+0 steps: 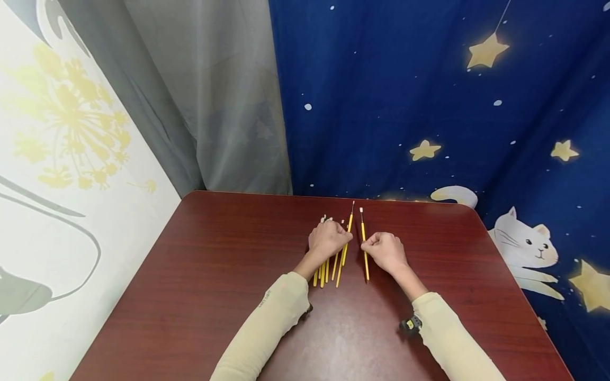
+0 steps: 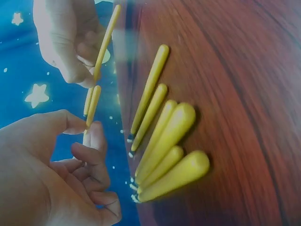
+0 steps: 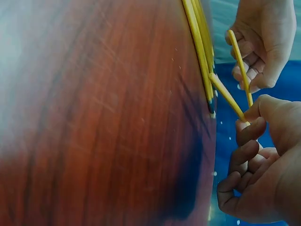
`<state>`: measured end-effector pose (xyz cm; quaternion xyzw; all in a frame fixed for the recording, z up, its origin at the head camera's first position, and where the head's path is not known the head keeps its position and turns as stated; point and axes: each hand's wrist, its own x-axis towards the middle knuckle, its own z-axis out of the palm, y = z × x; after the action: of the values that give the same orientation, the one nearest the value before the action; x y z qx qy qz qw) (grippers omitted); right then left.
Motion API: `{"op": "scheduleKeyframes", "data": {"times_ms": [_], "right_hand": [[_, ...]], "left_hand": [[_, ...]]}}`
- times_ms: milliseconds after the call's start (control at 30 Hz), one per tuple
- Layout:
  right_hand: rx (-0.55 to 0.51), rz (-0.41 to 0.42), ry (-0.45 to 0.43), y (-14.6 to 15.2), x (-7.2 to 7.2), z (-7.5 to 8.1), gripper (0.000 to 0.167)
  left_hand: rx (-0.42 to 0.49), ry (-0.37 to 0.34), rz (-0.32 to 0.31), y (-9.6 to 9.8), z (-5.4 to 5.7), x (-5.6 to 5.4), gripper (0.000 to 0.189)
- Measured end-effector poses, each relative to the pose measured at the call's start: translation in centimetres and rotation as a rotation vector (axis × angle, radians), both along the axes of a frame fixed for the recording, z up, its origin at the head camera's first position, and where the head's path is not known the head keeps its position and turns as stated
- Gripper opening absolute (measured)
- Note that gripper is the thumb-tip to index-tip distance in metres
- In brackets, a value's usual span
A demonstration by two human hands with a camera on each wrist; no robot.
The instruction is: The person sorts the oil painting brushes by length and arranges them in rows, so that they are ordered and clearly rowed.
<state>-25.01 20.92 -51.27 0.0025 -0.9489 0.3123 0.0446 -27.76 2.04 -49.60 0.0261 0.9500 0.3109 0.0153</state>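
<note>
My left hand [image 1: 328, 238] pinches a thin yellow-handled paintbrush [image 1: 350, 221] between thumb and forefinger, above the left part of the table. To its right, my right hand [image 1: 385, 251] pinches another paintbrush [image 1: 363, 230], white bristles pointing away from me and the handle end toward me. Under and beside the left hand lie several more yellow paintbrushes [image 1: 322, 275], roughly side by side; that hand hides their middles. In the left wrist view their rounded handle ends [image 2: 186, 117] fan out over the wood. The right wrist view shows both hands close together, each with a brush [image 3: 229, 100] at its fingertips.
A dark red-brown wooden table [image 1: 214, 264] with rounded far corners bears everything. Behind it hang a grey curtain [image 1: 229, 106] and a blue curtain [image 1: 381, 106] printed with stars and a white cat. A white patterned panel [image 1: 71, 211] stands at the left.
</note>
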Motion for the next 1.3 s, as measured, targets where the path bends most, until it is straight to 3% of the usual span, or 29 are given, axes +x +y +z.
{"op": "scheduleKeyframes", "data": {"times_ms": [300,500,700,967,1300], "right_hand": [[-0.028,-0.040,0.006,1.7,-1.1,0.7,0.020],[-0.018,-0.050,-0.004,2.5,-2.2,1.3,0.025],[-0.083,-0.078,-0.082,3.2,-3.3,1.2,0.034],[-0.093,-0.122,-0.131,4.0,-4.4,1.3,0.038],[-0.034,-0.160,-0.171,5.1,-6.0,1.3,0.038]], "left_hand": [[0.055,-0.050,0.031,1.9,0.4,-0.6,0.025],[0.113,-0.089,0.013,3.3,0.7,-1.3,0.026],[0.143,-0.138,0.031,4.8,0.1,-2.3,0.034],[0.095,-0.150,0.089,6.7,0.5,-2.8,0.040],[0.050,-0.170,0.106,9.5,0.3,-4.3,0.040]]}}
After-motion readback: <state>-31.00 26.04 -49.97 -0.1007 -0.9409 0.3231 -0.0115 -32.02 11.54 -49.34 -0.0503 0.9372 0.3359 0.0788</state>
